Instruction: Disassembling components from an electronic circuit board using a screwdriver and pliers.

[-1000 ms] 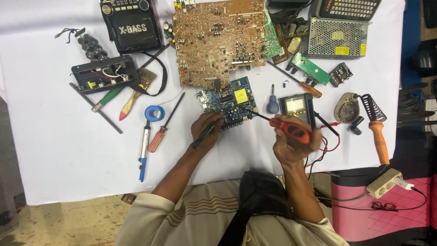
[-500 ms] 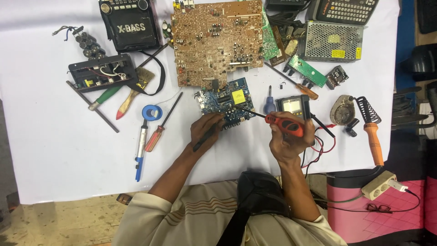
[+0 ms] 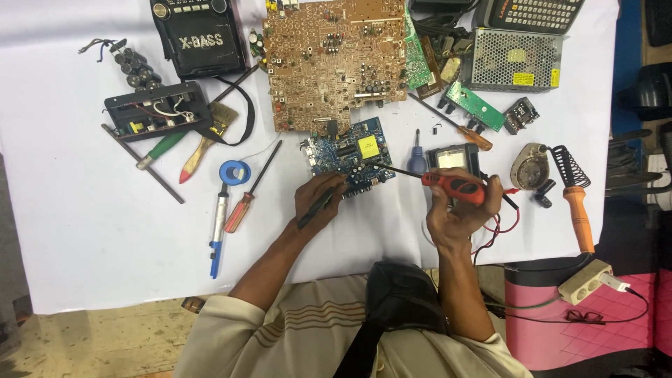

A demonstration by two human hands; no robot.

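Observation:
A small blue circuit board (image 3: 350, 155) with a yellow part lies in the middle of the white sheet. My left hand (image 3: 318, 201) grips a black probe (image 3: 316, 208) whose tip touches the board's near edge. My right hand (image 3: 460, 210) holds a red probe (image 3: 451, 185); its thin metal tip reaches left onto the board. A dark multimeter (image 3: 453, 159) lies just beyond my right hand, with red and black leads (image 3: 500, 227) looping beside it.
A large brown circuit board (image 3: 332, 59) lies beyond the blue one, a black radio (image 3: 199, 38) to its left. Screwdrivers (image 3: 252, 189), a brush (image 3: 206, 136), a tape roll (image 3: 234, 171) and a soldering iron (image 3: 577, 210) with stand surround the work. A metal power supply (image 3: 514, 59) sits far right.
The view has shifted slightly. Both hands keep their probes on the blue board with only small adjustments.

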